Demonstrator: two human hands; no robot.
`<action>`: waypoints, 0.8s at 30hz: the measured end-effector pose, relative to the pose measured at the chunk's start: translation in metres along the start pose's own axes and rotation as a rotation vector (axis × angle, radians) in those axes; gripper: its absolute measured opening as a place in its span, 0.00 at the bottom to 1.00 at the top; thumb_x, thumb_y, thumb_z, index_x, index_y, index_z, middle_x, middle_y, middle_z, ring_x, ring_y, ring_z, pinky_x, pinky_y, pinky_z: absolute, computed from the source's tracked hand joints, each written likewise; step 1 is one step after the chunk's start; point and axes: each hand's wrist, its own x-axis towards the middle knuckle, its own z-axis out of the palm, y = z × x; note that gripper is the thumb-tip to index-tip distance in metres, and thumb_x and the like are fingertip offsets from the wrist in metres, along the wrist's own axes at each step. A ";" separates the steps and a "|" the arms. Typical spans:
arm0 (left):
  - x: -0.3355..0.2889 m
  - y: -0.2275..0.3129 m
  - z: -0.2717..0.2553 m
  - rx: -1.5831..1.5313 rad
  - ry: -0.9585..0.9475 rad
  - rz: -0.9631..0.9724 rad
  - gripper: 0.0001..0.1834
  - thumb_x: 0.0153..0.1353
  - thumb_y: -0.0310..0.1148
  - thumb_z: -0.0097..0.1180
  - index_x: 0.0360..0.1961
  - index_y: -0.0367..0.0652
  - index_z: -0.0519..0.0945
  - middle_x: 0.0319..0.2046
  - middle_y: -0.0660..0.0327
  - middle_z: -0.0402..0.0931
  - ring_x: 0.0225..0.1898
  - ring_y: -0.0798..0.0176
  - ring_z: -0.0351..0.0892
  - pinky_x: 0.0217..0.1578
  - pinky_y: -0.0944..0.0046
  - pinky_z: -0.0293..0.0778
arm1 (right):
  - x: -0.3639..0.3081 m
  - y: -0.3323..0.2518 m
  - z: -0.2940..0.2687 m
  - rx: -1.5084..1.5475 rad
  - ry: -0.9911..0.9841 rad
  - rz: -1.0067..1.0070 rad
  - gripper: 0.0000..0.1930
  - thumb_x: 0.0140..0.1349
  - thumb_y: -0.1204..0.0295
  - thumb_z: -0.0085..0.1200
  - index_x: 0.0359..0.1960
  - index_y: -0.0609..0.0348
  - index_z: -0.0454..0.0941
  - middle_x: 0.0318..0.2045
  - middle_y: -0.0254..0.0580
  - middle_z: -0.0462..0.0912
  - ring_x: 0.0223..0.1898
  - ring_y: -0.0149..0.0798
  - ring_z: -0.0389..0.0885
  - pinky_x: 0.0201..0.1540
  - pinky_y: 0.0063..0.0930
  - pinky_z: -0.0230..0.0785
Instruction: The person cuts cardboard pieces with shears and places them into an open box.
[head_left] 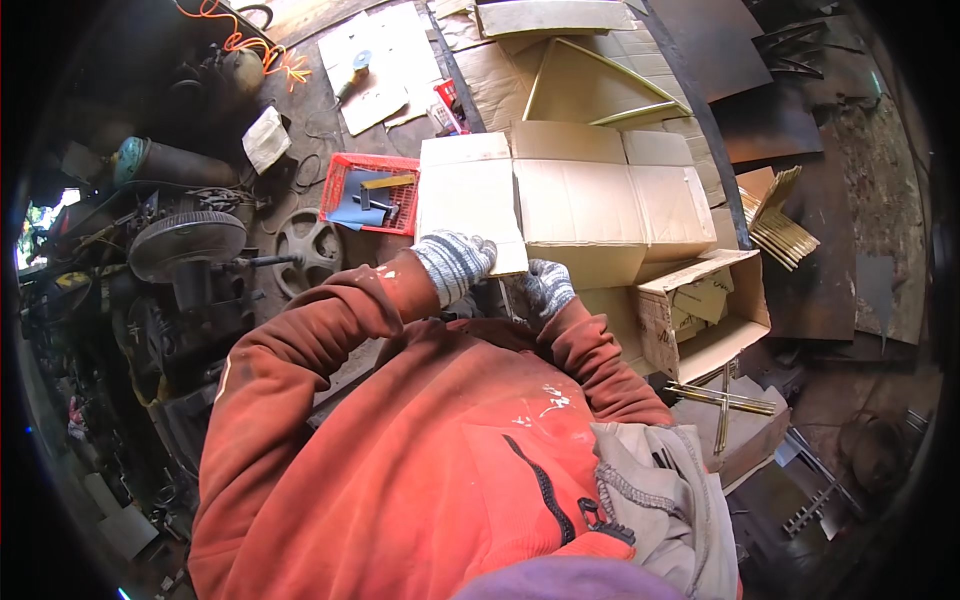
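Observation:
A large, creased sheet of brown cardboard (575,195) is spread in front of me, its pale flap (462,190) reaching toward my body. My left hand (455,265), in a grey-and-white striped knit glove, grips the near end of that flap with its fingers folded over the edge. Just right of the flap's near corner is my right hand (545,288), gloved alike and held close to my chest. Its fingers are curled, and what lies in them is partly hidden and too small to name.
On the left are a red plastic basket (330,190) with tools, a spoked wheel (308,250) and a fan (187,245). An open cardboard box (703,310) sits at right, beside crossed brass-coloured rods (722,400). Farther off lies a triangular metal frame (590,118) on cardboard.

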 end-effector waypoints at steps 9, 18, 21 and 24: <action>0.013 0.008 -0.005 0.032 -0.216 -0.066 0.15 0.53 0.27 0.51 0.43 0.31 0.75 0.35 0.46 0.79 0.37 0.45 0.81 0.38 0.51 0.76 | 0.056 0.025 0.018 -0.473 -0.222 -0.142 0.26 0.47 0.48 0.60 0.44 0.50 0.81 0.42 0.42 0.83 0.43 0.42 0.81 0.46 0.31 0.74; 0.010 0.020 0.001 -0.165 -0.235 -0.063 0.14 0.48 0.35 0.62 0.36 0.43 0.83 0.31 0.49 0.82 0.33 0.50 0.82 0.36 0.56 0.77 | 0.023 -0.057 0.003 -0.642 0.145 -0.381 0.19 0.58 0.52 0.52 0.39 0.55 0.79 0.37 0.46 0.82 0.37 0.47 0.81 0.38 0.39 0.73; 0.009 0.010 0.009 0.033 -0.250 -0.070 0.11 0.49 0.33 0.60 0.35 0.45 0.85 0.30 0.50 0.82 0.32 0.51 0.82 0.34 0.56 0.77 | 0.016 -0.063 0.009 -0.606 0.172 -0.425 0.18 0.57 0.54 0.51 0.37 0.55 0.79 0.35 0.46 0.82 0.34 0.49 0.81 0.35 0.41 0.72; 0.016 0.001 -0.038 -0.019 -0.224 -0.209 0.10 0.49 0.33 0.60 0.33 0.44 0.85 0.29 0.50 0.82 0.31 0.51 0.82 0.33 0.56 0.76 | 0.009 -0.056 0.007 -0.651 0.228 -0.404 0.16 0.57 0.56 0.51 0.35 0.56 0.78 0.33 0.47 0.82 0.31 0.50 0.80 0.32 0.43 0.71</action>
